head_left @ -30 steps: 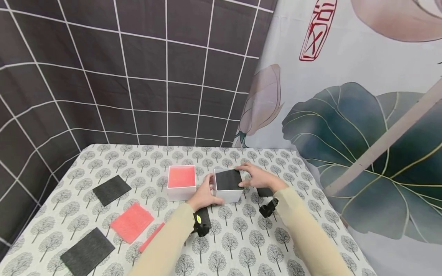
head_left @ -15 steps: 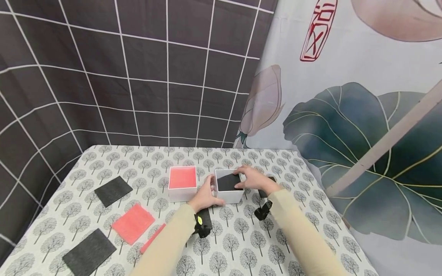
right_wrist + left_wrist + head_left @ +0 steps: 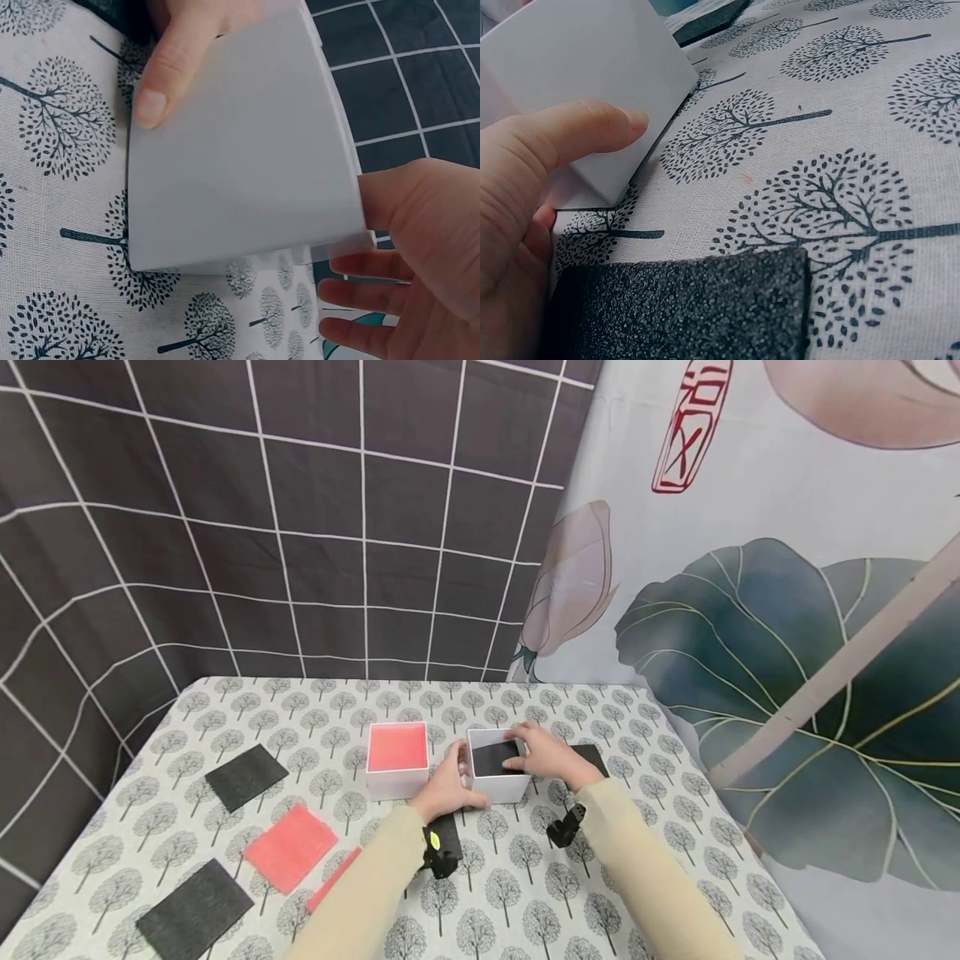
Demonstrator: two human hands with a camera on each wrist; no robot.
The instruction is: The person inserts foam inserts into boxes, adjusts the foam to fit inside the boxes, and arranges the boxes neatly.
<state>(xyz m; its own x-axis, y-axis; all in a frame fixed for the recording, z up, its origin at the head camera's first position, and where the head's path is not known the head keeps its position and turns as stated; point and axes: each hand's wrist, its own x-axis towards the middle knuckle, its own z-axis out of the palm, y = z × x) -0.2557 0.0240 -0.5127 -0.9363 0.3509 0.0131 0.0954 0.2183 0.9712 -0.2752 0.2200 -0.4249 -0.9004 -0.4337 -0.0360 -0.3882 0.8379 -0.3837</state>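
Note:
A white open box (image 3: 497,787) stands mid-table with a black foam pad (image 3: 493,758) sunk inside it. My left hand (image 3: 453,777) grips the box's left wall, its thumb (image 3: 581,133) lying on the white wall (image 3: 592,71). From the right, my right hand (image 3: 529,752) reaches over the rim and its straight fingers press on the pad. In the right wrist view the box wall (image 3: 232,150) fills the middle, the left thumb (image 3: 171,71) holds it, and the right hand (image 3: 416,247) is beside the far corner.
A second white box (image 3: 396,781) topped with red foam stands just left. On the tree-print cloth lie black pads (image 3: 246,774) (image 3: 193,910) (image 3: 589,755), a red pad (image 3: 290,847) and a red strip (image 3: 332,877). Another black pad (image 3: 682,307) lies under my left wrist. Curtains close the back and right.
The black pad has sunk from the box's rim down into it. My right hand shifted left onto it, uncovering the black pad on the table to the right.

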